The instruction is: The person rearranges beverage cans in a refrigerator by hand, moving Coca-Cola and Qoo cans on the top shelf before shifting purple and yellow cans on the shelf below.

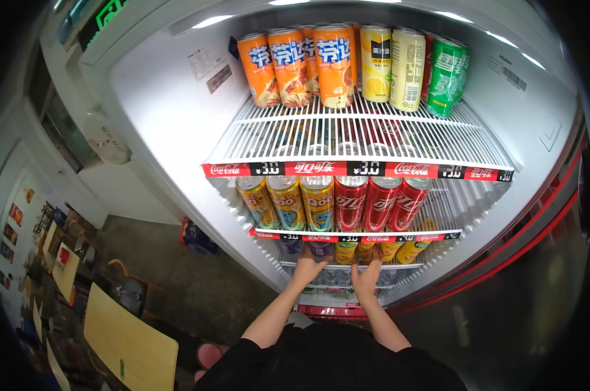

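On the third shelf down in the drinks fridge, my left hand [309, 268] is at the lower front of a purple drink can [320, 249], its thumb and fingers closed about the can's base. Beside it, my right hand [366, 275] reaches up to a yellow-brown drink can [365, 250], with thumb and fingertips on either side of its base. The fingertips are partly hidden. Between the hands stands a yellow-green can [345, 252]. More yellow cans [412, 249] stand to the right, one of them tilted.
Above are Qoo cans [317, 203] and red cola cans [381, 203]. The top wire shelf [367, 133] bears orange cans [334, 65], yellow cans [376, 63] and green cans [446, 76]. Price strips [357, 169] edge the shelves. Clear bottles [337, 277] sit lower. A wooden table [131, 335] stands left.
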{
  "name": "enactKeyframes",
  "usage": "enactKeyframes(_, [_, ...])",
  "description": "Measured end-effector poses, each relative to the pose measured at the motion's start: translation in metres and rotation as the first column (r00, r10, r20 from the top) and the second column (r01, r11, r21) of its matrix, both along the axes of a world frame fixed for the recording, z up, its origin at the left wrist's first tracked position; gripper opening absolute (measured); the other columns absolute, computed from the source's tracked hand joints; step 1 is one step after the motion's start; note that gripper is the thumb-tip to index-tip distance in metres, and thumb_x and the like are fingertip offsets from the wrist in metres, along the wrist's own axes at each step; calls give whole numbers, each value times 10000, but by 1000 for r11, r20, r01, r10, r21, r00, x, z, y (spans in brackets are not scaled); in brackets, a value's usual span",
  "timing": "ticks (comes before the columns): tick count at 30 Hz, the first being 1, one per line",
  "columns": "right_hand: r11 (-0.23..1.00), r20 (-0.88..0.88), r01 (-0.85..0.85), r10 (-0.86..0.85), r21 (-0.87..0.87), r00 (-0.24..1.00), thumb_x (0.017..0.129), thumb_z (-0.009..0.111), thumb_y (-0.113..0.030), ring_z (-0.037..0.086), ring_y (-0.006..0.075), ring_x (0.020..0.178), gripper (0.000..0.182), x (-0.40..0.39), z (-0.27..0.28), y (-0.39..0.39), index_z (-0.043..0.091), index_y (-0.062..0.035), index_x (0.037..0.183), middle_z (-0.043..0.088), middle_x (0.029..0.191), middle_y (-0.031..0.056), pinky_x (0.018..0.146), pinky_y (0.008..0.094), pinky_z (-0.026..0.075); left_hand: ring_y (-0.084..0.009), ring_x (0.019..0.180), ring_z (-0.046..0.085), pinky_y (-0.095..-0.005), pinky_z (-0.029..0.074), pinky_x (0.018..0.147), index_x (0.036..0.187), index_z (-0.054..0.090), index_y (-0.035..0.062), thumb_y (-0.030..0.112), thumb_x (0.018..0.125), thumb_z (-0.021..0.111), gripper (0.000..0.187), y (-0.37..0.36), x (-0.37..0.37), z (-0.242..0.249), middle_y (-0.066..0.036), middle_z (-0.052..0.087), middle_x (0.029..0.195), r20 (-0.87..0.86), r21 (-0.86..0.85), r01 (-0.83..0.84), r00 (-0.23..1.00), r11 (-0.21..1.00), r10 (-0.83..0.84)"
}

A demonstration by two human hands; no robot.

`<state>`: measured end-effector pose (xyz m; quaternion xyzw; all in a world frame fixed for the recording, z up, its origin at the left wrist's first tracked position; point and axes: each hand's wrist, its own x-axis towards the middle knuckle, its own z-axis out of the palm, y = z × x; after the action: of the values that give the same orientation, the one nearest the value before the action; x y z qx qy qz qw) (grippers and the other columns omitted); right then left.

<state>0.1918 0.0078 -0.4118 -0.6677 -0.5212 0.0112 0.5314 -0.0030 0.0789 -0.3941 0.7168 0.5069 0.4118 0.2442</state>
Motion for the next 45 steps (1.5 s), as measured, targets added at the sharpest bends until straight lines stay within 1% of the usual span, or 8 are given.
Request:
enactKeyframes(3, [999, 28, 16, -15, -29, 1000, 835, 751, -88, 480, 485, 1154, 548, 2, -11, 1, 458, 54, 1275, 488, 1216, 298, 1005, 544, 396, -510, 1117, 624, -505, 536, 915, 1427, 354, -151, 413, 803, 859, 982, -1, 0, 3, -347, 627, 1202, -66, 21, -4, 998, 1000, 5])
enactKeyframes(4, [999, 20, 11, -12, 39, 1000, 829, 761, -70, 507, 454, 1080, 436, 3, -13, 1, 498, 29, 1162, 513, 1111, 261, 945, 530, 411, -528, 1107, 617, -516, 534, 911, 1426, 350, -158, 407, 794, 868, 994, -1, -1, 3, -364, 625, 1185, -55, 20, -3, 998, 1000, 4])
enactKeyframes(7, [991, 187, -121, 108, 57, 976, 827, 772, -71, 534, 431, 998, 383, 14, -19, 0, 531, 20, 1111, 540, 1029, 226, 890, 510, 418, -544, 1091, 613, -525, 528, 914, 1413, 358, -163, 405, 795, 867, 982, -2, 1, 0, -376, 620, 1180, -69, 36, -33, 997, 999, 36])
enactKeyframes(8, [983, 72, -167, 172, -72, 982, 875, 768, -163, 534, 495, 1111, 417, 18, -31, -2, 550, 38, 1168, 579, 1121, 270, 966, 553, 403, -544, 1113, 599, -518, 513, 943, 1399, 360, -189, 457, 780, 865, 1026, -7, 2, 10, -397, 593, 1208, -22, -76, -50, 999, 996, 49])
enactKeyframes(11, [982, 135, -186, 186, -10, 973, 873, 767, -149, 542, 476, 1109, 410, 20, -31, -2, 551, 29, 1173, 580, 1129, 264, 953, 547, 408, -549, 1082, 603, -540, 516, 916, 1410, 394, -105, 376, 791, 875, 920, -6, 2, 13, -370, 609, 1178, 1, 8, -14, 1000, 1000, 14])
enactKeyframes(24, [971, 217, -235, 221, 41, 951, 807, 822, -80, 595, 335, 982, 243, 20, -8, -3, 613, -62, 930, 611, 982, 126, 856, 460, 419, -548, 1046, 623, -532, 534, 876, 1441, 340, -144, 385, 808, 862, 976, -4, 3, 4, -389, 621, 1130, -23, -34, -19, 1000, 999, 18])
enactKeyframes(41, [967, 211, -235, 212, 93, 954, 808, 814, -51, 585, 339, 933, 202, 16, -3, -4, 624, -42, 876, 609, 951, 130, 850, 441, 431, -537, 1093, 620, -528, 538, 900, 1429, 365, -124, 348, 779, 883, 956, -6, 2, 8, -369, 602, 1201, 37, -70, -18, 999, 997, 21])
enactKeyframes(45, [967, 233, -227, 196, 116, 953, 813, 811, -55, 592, 345, 946, 198, 20, 0, -4, 627, -44, 885, 614, 958, 133, 859, 445, 432, -550, 1087, 614, -532, 535, 897, 1426, 358, -138, 364, 793, 870, 957, -3, 4, 1, -382, 596, 1199, -6, 95, -5, 1000, 995, 6])
